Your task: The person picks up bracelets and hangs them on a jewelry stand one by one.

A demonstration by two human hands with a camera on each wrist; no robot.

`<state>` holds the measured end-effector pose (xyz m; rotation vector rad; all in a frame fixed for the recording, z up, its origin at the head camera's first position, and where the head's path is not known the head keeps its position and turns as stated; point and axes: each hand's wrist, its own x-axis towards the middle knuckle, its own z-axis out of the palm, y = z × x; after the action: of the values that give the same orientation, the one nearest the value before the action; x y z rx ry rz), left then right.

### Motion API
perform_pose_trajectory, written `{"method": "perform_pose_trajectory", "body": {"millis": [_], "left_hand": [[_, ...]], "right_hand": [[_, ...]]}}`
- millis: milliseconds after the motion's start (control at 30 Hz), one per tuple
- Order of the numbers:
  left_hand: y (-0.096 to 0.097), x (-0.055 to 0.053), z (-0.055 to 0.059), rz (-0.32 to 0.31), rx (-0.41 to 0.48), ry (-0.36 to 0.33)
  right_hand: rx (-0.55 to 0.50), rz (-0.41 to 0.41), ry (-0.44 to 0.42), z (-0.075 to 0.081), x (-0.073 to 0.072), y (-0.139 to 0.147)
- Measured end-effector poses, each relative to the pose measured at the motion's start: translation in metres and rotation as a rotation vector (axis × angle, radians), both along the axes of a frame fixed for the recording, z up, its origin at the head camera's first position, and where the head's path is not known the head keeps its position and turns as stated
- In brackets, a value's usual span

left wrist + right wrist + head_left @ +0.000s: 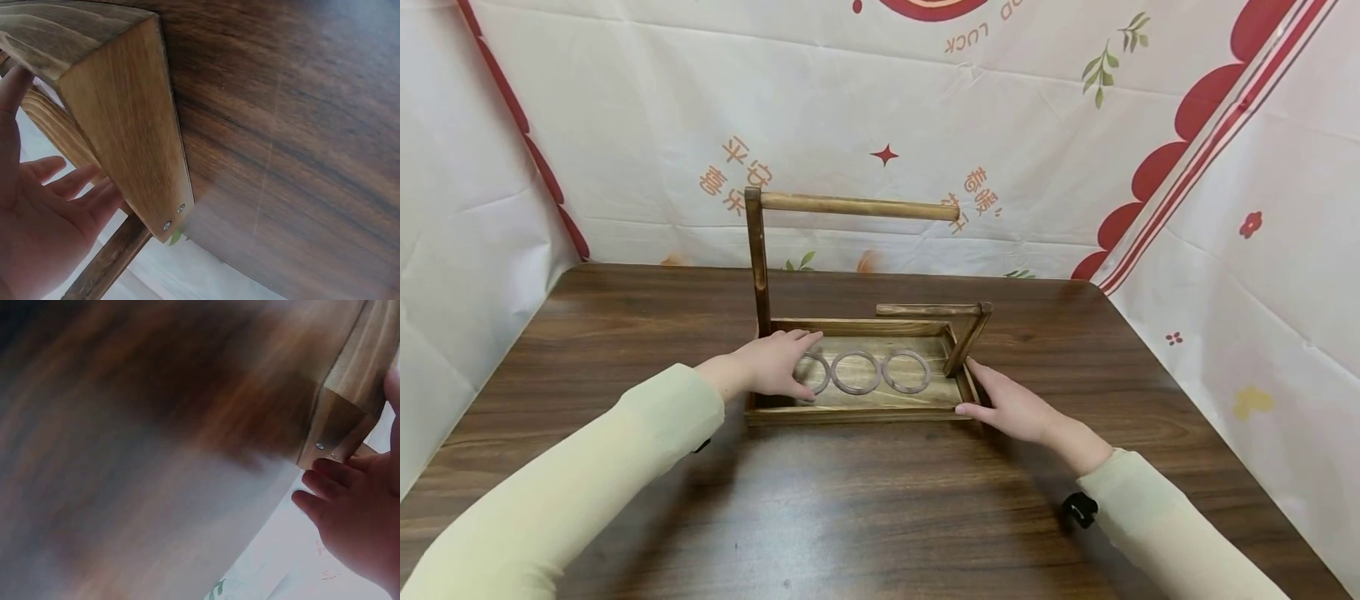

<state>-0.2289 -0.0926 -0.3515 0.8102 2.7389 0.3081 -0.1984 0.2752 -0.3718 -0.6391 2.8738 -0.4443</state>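
Note:
A shallow wooden caddy sits on the table, with three grey rings lying in a row on its floor: a left ring, a middle ring and a right ring. My left hand reaches over the caddy's left end, fingers spread, covering part of the left ring. In the left wrist view, the left hand is beside the end wall. Against the right end rests my right hand, thumb near the front corner. The right hand's fingers look loosely extended by the screwed end.
A tall left post carries a long rod reaching rightward. The shorter right post leans and carries a short rod pointing left. Behind the wood-grain table hangs a printed white cloth.

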Motion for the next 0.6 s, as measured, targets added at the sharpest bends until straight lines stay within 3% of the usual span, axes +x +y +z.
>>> {"method": "perform_pose_trajectory", "body": {"millis": [300, 600], "left_hand": [[0.007, -0.004, -0.002, -0.029, -0.065, -0.014], [0.011, -0.008, -0.006, -0.044, -0.074, -0.013]], "right_hand": [[-0.128, -0.026, -0.206, 0.006, -0.001, -0.001], [-0.314, -0.022, -0.321, 0.004, -0.005, 0.001]]}}
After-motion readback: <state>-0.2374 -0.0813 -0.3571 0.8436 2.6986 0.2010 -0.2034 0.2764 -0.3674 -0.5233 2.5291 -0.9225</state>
